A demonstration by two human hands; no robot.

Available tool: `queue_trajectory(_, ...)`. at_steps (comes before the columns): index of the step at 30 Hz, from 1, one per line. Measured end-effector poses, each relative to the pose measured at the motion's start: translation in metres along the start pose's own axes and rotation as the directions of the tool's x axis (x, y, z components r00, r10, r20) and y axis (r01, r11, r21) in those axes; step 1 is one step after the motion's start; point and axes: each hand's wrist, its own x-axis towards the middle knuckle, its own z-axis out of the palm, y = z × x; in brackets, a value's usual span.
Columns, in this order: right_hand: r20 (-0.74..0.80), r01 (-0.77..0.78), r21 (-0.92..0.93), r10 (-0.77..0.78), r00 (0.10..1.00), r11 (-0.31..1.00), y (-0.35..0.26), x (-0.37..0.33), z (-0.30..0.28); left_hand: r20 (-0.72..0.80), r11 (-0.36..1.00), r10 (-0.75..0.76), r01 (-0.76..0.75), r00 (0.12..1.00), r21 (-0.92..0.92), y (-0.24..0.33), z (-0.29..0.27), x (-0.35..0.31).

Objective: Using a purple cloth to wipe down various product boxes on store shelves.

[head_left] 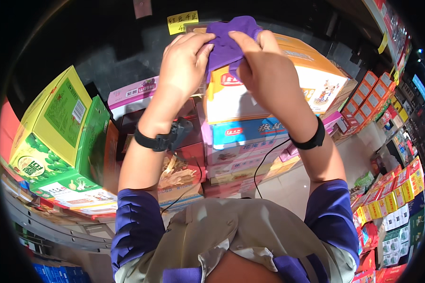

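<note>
A purple cloth (225, 46) lies bunched on top of a stack of cartons straight ahead of me. At its left edge, the fingers of my left hand (183, 61) are closed on the fabric. My right hand (265, 66) grips the cloth's right side, its index finger pressed along the top. Under the cloth is an orange and white carton (304, 54), with a blue-fronted carton (243, 134) below it. Part of the top carton's upper face is hidden by the cloth and my hands.
On the left stand a yellow-green carton (52, 118) and a green carton (93, 137). A pink-purple box (130, 95) sits behind my left forearm. Yellow paper (182, 21) is beyond the stack. Orange boxes (369, 99) and shelves of packages line the right. Thin black cables (259, 172) hang between my arms.
</note>
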Motion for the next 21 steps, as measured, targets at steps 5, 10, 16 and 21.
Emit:
queue_trajectory(5,0.068,-0.19,0.068,0.186,0.98,0.979,0.093,-0.02,-0.01,0.528,0.96,-0.057,-0.1,0.847,0.263,0.063,0.033,0.035)
queue_trajectory(10,0.027,-0.216,0.072,0.215,0.976,0.974,0.174,-0.043,-0.022,0.436,0.97,0.155,-0.22,0.886,0.102,0.097,0.105,0.03)
queue_trajectory(16,0.095,-0.133,-0.013,0.134,0.986,0.991,0.188,-0.054,-0.03,0.445,0.936,0.098,-0.234,0.89,0.264,0.122,0.129,0.027)
queue_trajectory(21,0.16,0.035,0.192,-0.066,0.985,0.981,0.147,-0.041,-0.018,0.408,0.892,0.036,-0.214,0.912,0.398,0.091,0.082,0.02)
